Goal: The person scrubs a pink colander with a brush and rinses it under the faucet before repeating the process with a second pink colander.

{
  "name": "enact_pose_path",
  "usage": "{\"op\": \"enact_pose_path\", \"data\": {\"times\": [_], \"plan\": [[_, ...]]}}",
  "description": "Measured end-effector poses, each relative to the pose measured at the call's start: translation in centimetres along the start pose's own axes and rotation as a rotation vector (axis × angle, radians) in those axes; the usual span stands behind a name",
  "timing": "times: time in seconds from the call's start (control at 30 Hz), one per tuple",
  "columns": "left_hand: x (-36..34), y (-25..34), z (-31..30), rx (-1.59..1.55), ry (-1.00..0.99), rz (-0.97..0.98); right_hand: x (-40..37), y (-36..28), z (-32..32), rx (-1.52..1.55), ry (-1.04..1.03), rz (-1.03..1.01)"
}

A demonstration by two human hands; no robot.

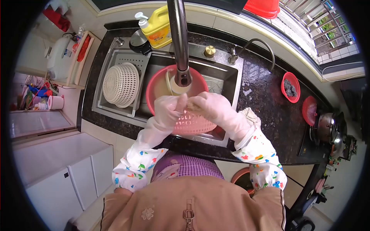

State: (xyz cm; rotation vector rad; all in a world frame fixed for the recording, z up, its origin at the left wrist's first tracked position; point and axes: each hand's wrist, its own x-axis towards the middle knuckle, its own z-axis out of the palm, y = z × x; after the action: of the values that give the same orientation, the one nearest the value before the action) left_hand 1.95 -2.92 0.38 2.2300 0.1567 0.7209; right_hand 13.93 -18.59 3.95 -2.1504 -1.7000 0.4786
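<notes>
My left hand (169, 107) and my right hand (211, 105), both in translucent gloves, meet fingertip to fingertip over the sink. Their fingers are pinched closed, and whatever they hold is hidden or too small to name. Just below them is a pink perforated colander (194, 125), its near side showing holes. Behind it a red basin (151, 94) sits in the sink, with cloudy water and a pale rounded item (179, 88) inside, partly covered by the faucet (180, 42).
A white colander (119, 85) rests upside down on the left drainboard (133, 106). A yellow detergent jug (157, 32) stands behind the sink. Along the right counter (266, 111) are a thin curved tap (266, 41), a red bowl of dark material (290, 87) and another red bowl (309, 111).
</notes>
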Motion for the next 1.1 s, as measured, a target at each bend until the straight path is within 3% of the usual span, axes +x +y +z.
{"op": "enact_pose_path", "data": {"times": [0.07,0.13,0.17,0.23,0.27,0.3,0.33,0.4,0.47,0.53,0.6,0.67,0.7,0.73,0.8,0.83,0.87,0.9,0.93,0.97,1.03,1.07,1.1], "plan": [[-1.4,-1.4,-1.3,-0.119,-0.045,-0.320,-1.2,2.9,2.2,0.698,0.075,0.144],[-1.4,-2.2,-1.9,-0.218,-0.022,-0.375,-2.3,4.7,4.1,1.318,0.258,0.261],[-1.5,-1.9,-1.8,-0.295,0.006,-0.410,-2.2,4.5,3.1,1.024,0.180,0.181],[-1.3,-0.9,-0.6,-0.374,0.023,-0.450,-1.8,2.5,1.8,0.684,0.225,0.140],[-0.8,-0.3,0.5,-0.232,-0.047,-0.239,-0.7,0.2,0.2,0.304,0.066,0.222],[-0.4,0.2,0.8,-0.086,-0.116,-0.028,-0.6,-0.5,0.9,0.127,0.098,0.130],[-0.1,0.7,0.4,-0.081,-0.115,-0.027,-0.6,-0.8,1.3,-0.052,0.136,0.036],[0.7,1.7,-0.2,-0.084,-0.099,-0.053,-0.8,0.4,0.8,-0.011,0.126,0.008],[-0.2,-0.3,-1.4,-0.034,-0.081,-0.017,-1.7,2.4,1.9,0.314,0.129,0.081],[-0.8,-1.6,-2.2,-0.210,-0.118,-0.359,-1.9,3.0,1.9,0.454,0.168,0.078],[-0.5,-1.1,-1.6,-0.249,-0.113,-0.364,-1.8,1.7,0.9,0.511,0.163,0.163],[0.5,0.5,-0.2,-0.092,-0.121,0.019,-0.5,-0.6,0.1,0.129,-0.015,0.098],[0.4,1.0,1.1,-0.258,-0.090,-0.011,-0.7,-0.8,1.6,-0.004,0.168,0.001],[0.4,0.8,0.7,-0.257,-0.090,-0.008,-0.5,-0.8,1.1,-0.006,0.171,0.000],[0.2,-0.1,-0.7,-0.060,-0.117,-0.092,-0.5,-0.3,-0.6,0.147,-0.013,0.168],[0.0,-0.8,-1.6,-0.182,-0.049,-0.185,-1.5,1.7,0.2,0.367,0.040,0.166],[-0.2,-0.8,-2.7,-0.322,0.014,-0.371,-2.3,2.6,0.8,0.949,0.037,0.219],[-0.5,-1.5,-2.5,-0.367,0.045,-0.412,-3.2,3.4,1.3,1.526,0.071,0.296],[-0.9,-2.1,-2.3,-0.410,0.074,-0.457,-3.2,4.7,3.0,1.596,0.017,0.230],[-0.7,-1.5,-2.6,-0.405,0.073,-0.459,-3.2,3.8,2.1,1.601,0.015,0.228],[0.3,0.7,-2.5,-0.494,0.005,-0.462,-3.1,0.7,-1.2,0.781,0.332,0.168],[0.6,1.2,-1.4,-0.496,0.002,-0.465,-2.3,-0.1,-1.7,0.782,0.331,0.173],[0.8,1.6,-0.2,-0.281,-0.062,-0.195,-1.2,-0.9,-2.0,0.373,0.118,0.134]]}}
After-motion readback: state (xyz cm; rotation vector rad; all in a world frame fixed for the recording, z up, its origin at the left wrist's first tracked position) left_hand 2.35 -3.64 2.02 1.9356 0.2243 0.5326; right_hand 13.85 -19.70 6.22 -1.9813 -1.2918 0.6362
